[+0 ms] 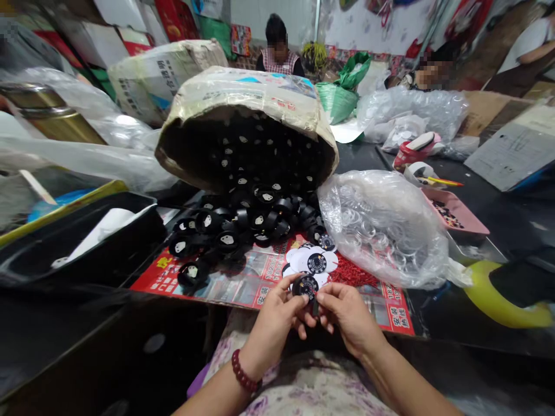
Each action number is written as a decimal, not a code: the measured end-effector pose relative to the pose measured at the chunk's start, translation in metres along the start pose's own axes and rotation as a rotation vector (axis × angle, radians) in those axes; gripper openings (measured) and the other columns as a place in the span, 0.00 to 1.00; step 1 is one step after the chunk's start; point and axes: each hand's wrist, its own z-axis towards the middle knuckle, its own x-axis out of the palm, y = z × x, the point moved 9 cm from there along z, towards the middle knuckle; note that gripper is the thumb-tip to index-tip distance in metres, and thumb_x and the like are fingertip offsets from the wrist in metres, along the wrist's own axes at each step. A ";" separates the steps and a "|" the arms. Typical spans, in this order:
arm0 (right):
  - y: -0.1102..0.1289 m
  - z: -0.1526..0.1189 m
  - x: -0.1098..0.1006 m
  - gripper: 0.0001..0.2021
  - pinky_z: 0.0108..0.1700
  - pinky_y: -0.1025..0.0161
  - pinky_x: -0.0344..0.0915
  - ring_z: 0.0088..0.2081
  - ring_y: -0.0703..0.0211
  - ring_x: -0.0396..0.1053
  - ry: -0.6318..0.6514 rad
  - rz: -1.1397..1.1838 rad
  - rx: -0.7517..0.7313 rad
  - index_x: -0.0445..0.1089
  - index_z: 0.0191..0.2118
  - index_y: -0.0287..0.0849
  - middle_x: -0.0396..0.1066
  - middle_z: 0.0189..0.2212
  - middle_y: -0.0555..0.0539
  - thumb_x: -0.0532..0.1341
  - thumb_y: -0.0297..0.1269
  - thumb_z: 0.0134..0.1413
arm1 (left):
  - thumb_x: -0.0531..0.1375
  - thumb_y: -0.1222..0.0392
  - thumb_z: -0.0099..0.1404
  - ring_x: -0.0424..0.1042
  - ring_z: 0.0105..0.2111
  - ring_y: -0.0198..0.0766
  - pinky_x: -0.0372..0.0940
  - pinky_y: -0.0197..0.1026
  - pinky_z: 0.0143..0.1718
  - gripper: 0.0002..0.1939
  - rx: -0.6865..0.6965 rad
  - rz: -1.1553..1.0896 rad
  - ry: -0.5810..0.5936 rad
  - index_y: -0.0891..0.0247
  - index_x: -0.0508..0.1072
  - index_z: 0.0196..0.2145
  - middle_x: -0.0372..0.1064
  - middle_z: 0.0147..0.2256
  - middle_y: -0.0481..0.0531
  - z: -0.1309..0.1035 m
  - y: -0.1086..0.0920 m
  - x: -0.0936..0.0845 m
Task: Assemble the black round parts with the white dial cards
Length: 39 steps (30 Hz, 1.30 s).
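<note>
In front of the person, the bench: a black-topped surface (pixel 364 155) running back under the heap.
Sack: bulky cream printed sack (pixel 247 86), lying on its side, mouth toward the person, dark inside and full of black pieces.
Sheet: red printed sheet with white and yellow characters (pixel 151 273), flat along the near edge.
Left-side tray: long black tray (pixel 152 231) with a white paper-like piece in it.
Bag: clear plastic bag (pixel 385 231) of pale rings, right of the sack's mouth.
Left hand: this hand (pixel 280 306), a dark red beaded bracelet (pixel 243 371) at its wrist, grips a round black piece with a printed dial (pixel 307 285) between thumb and fingers.
Right hand: this hand (pixel 347 312) has thumb and fingertips at the piece's right edge; I cannot tell whether they are closed on anything.
Pink tray: shallow pink plastic tray (pixel 474 222) of tiny mixed bits, beyond the bag.
Loose pieces: curled black pieces, many with a pale patch (pixel 228 240), spilling from the sack onto the sheet.
Discs: overlapping white discs (pixel 299 260), a dial-printed one on top, just beyond the held piece.
Slivers: small red slivers (pixel 355 274), heaped beside the discs.
</note>
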 end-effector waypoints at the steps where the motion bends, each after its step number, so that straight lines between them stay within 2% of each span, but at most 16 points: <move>1: -0.001 0.000 -0.001 0.10 0.15 0.72 0.48 0.15 0.70 0.57 -0.006 -0.018 -0.002 0.64 0.26 0.39 0.63 0.16 0.55 0.62 0.41 0.44 | 0.61 0.63 0.55 0.70 0.17 0.35 0.62 0.30 0.11 0.27 -0.005 0.005 0.009 0.66 0.59 0.51 0.71 0.21 0.47 0.000 0.001 0.001; 4: 0.011 -0.003 -0.005 0.08 0.18 0.70 0.52 0.18 0.67 0.58 -0.053 -0.184 -0.132 0.65 0.26 0.40 0.62 0.17 0.54 0.59 0.39 0.48 | 0.62 0.62 0.54 0.70 0.16 0.34 0.62 0.30 0.11 0.27 -0.017 0.005 0.020 0.67 0.59 0.51 0.70 0.21 0.47 0.000 0.003 0.002; 8: 0.052 -0.025 0.002 0.06 0.37 0.62 0.62 0.35 0.58 0.65 -0.147 -0.632 -0.610 0.69 0.27 0.41 0.66 0.31 0.47 0.56 0.30 0.52 | 0.62 0.62 0.55 0.70 0.16 0.33 0.61 0.30 0.10 0.25 -0.025 -0.012 0.060 0.66 0.62 0.50 0.70 0.23 0.46 -0.002 0.005 0.007; 9: 0.057 -0.031 0.006 0.07 0.41 0.59 0.62 0.39 0.56 0.65 -0.146 -0.710 -0.696 0.69 0.28 0.41 0.65 0.35 0.45 0.55 0.29 0.53 | 0.62 0.62 0.55 0.70 0.16 0.33 0.62 0.30 0.10 0.24 -0.022 -0.017 0.076 0.65 0.63 0.49 0.69 0.24 0.46 -0.003 0.005 0.009; 11: 0.061 -0.036 0.011 0.07 0.47 0.57 0.61 0.45 0.54 0.64 -0.121 -0.785 -0.779 0.68 0.30 0.41 0.64 0.41 0.43 0.54 0.27 0.55 | 0.62 0.61 0.56 0.71 0.17 0.32 0.62 0.29 0.11 0.22 -0.013 -0.026 0.102 0.65 0.64 0.49 0.70 0.25 0.47 -0.004 0.005 0.012; 14: 0.060 -0.035 0.015 0.08 0.48 0.57 0.61 0.46 0.55 0.63 -0.082 -0.807 -0.796 0.67 0.31 0.41 0.63 0.43 0.42 0.53 0.25 0.56 | 0.61 0.61 0.58 0.70 0.16 0.31 0.62 0.28 0.11 0.21 0.000 -0.030 0.121 0.64 0.64 0.48 0.70 0.26 0.47 -0.004 0.004 0.014; 21: 0.063 -0.038 0.019 0.08 0.44 0.61 0.63 0.41 0.58 0.64 -0.032 -0.755 -0.827 0.66 0.31 0.41 0.63 0.38 0.45 0.53 0.25 0.57 | 0.60 0.60 0.59 0.69 0.16 0.30 0.62 0.28 0.10 0.16 0.010 -0.038 0.144 0.64 0.67 0.46 0.68 0.24 0.45 -0.005 0.006 0.016; 29: 0.060 -0.032 0.013 0.08 0.39 0.63 0.63 0.37 0.60 0.64 -0.062 -0.688 -0.743 0.65 0.29 0.41 0.61 0.35 0.48 0.53 0.25 0.56 | 0.61 0.59 0.58 0.67 0.13 0.29 0.61 0.28 0.10 0.21 0.005 -0.006 0.139 0.65 0.65 0.49 0.69 0.23 0.46 -0.001 0.006 0.016; 33: 0.061 -0.031 0.013 0.07 0.39 0.64 0.62 0.37 0.60 0.64 -0.053 -0.692 -0.753 0.65 0.29 0.42 0.61 0.34 0.48 0.54 0.25 0.56 | 0.61 0.59 0.58 0.68 0.13 0.30 0.62 0.29 0.10 0.20 0.006 -0.018 0.134 0.65 0.66 0.49 0.69 0.22 0.45 -0.001 0.007 0.014; 39: 0.065 -0.032 0.020 0.08 0.44 0.64 0.62 0.41 0.60 0.63 0.103 -0.729 -0.791 0.65 0.31 0.41 0.61 0.38 0.47 0.54 0.23 0.56 | 0.63 0.60 0.56 0.69 0.15 0.29 0.62 0.28 0.10 0.19 -0.002 -0.054 0.143 0.64 0.68 0.46 0.70 0.27 0.47 -0.002 0.008 0.011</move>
